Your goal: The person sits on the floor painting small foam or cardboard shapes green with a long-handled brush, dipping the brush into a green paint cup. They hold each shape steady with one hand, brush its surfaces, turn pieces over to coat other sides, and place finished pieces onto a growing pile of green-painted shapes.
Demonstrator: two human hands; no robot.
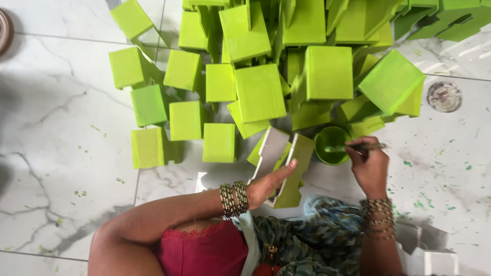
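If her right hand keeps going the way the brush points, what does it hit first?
The right hand holds a brush pointing left, its tip already over the green paint bowl. So the bowl comes first; just past it stands the half-painted box held by the left hand. Depth is unclear.

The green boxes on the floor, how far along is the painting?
Many green boxes already lie painted on the marble floor. In hand: the left hand steadies a partly white piece while the right hand dips a brush into the green paint bowl. White unpainted pieces wait at lower right.
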